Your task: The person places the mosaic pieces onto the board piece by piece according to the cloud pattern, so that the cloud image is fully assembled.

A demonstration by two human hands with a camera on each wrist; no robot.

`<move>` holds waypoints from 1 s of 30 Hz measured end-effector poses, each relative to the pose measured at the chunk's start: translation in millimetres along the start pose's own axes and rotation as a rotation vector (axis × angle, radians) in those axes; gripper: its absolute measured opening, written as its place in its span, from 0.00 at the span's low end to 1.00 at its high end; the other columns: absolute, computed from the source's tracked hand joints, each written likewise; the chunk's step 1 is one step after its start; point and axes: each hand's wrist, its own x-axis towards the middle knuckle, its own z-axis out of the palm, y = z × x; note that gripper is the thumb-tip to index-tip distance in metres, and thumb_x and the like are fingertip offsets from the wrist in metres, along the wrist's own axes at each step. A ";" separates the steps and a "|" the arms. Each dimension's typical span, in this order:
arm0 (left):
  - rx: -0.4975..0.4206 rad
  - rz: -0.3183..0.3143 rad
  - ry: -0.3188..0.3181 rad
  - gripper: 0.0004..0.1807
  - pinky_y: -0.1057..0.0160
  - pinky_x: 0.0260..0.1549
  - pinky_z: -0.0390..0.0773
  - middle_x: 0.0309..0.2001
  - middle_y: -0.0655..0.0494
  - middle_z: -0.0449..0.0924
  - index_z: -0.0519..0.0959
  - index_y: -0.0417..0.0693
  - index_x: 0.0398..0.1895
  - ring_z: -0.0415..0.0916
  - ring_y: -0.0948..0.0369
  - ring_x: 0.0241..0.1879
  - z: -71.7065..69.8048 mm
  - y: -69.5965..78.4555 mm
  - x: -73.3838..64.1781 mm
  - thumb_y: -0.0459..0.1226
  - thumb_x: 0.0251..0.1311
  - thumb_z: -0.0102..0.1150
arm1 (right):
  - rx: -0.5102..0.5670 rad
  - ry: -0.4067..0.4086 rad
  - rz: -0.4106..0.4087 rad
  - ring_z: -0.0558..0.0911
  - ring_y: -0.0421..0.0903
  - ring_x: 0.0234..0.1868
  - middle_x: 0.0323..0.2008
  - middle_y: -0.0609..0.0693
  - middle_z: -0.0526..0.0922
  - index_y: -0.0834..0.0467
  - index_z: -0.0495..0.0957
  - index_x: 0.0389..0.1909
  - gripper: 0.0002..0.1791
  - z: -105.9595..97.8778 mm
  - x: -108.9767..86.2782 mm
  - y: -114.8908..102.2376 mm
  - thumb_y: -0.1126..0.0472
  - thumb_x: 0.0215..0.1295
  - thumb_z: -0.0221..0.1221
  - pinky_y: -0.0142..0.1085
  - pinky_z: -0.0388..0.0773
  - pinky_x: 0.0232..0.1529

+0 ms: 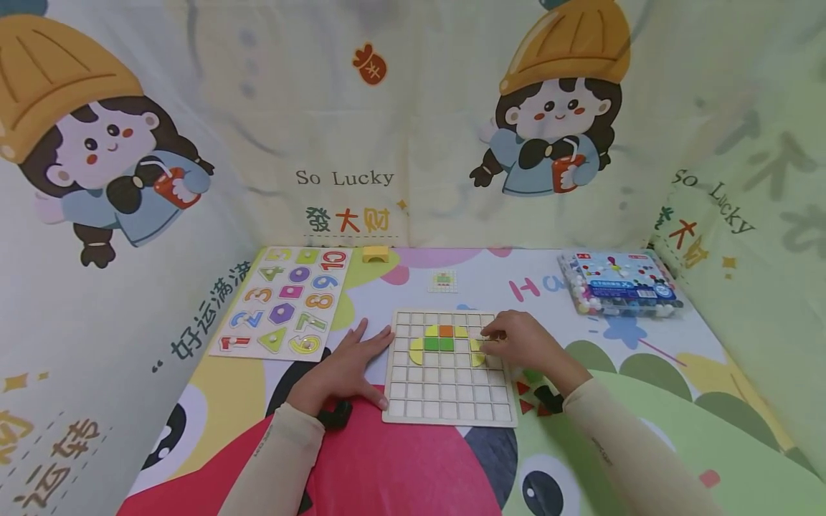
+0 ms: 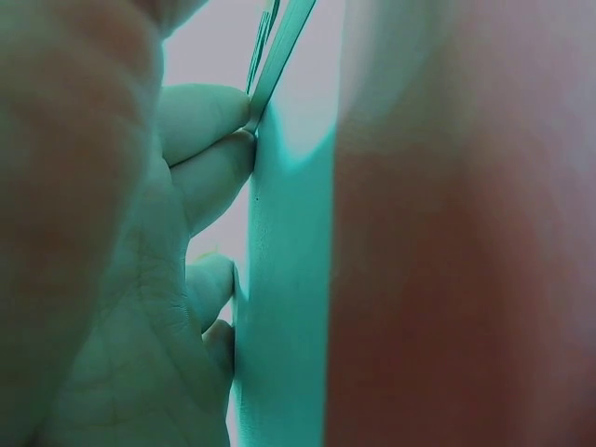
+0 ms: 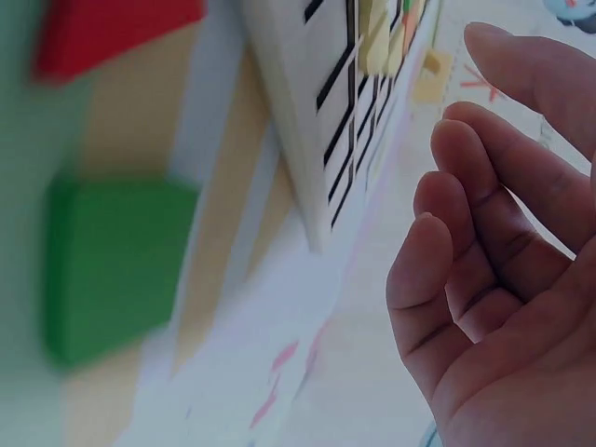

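A square wooden grid board (image 1: 426,393) lies on the patterned cloth. Yellow pieces (image 1: 416,356), two green squares (image 1: 439,344) and an orange square (image 1: 446,331) sit in its upper cells. My left hand (image 1: 342,367) is spread at the board's left side, its fingertips and thumb against the edge. The left wrist view shows those fingers (image 2: 214,182) along the board's side. Over the right part of the board is my right hand (image 1: 521,342), fingertips right at a yellow piece (image 1: 476,345). Its fingers (image 3: 503,242) look loosely bent in the right wrist view, with nothing visible between them.
Red triangles (image 1: 525,406) and a green piece (image 3: 121,270) lie right of the board. A small pattern card (image 1: 442,281) and a yellow arch block (image 1: 376,254) are behind it. A number puzzle board (image 1: 258,344) stands left, a clear box of beads (image 1: 622,287) right.
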 end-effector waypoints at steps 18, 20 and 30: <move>0.006 0.018 0.007 0.69 0.33 0.82 0.49 0.86 0.64 0.52 0.57 0.64 0.85 0.29 0.44 0.87 0.8 0.5 -2.0 0.57 0.37 0.87 | 0.009 0.020 -0.005 0.80 0.37 0.36 0.37 0.43 0.88 0.59 0.91 0.47 0.15 -17.5 -63.2 66.5 0.55 0.64 0.74 0.35 0.81 0.39; 0.006 0.018 0.009 0.69 0.33 0.81 0.50 0.86 0.64 0.52 0.57 0.64 0.85 0.29 0.44 0.87 1.2 0.4 -2.0 0.57 0.37 0.87 | 0.017 0.005 -0.018 0.80 0.36 0.36 0.37 0.43 0.88 0.59 0.91 0.47 0.16 -17.0 -66.7 71.8 0.54 0.62 0.75 0.34 0.81 0.38; 0.000 0.012 0.007 0.69 0.32 0.81 0.50 0.86 0.64 0.52 0.57 0.64 0.85 0.28 0.44 0.87 1.1 1.1 -1.6 0.57 0.37 0.87 | 0.011 -0.053 -0.066 0.76 0.33 0.35 0.37 0.40 0.87 0.54 0.92 0.47 0.21 -13.3 -67.0 79.8 0.48 0.55 0.80 0.33 0.77 0.37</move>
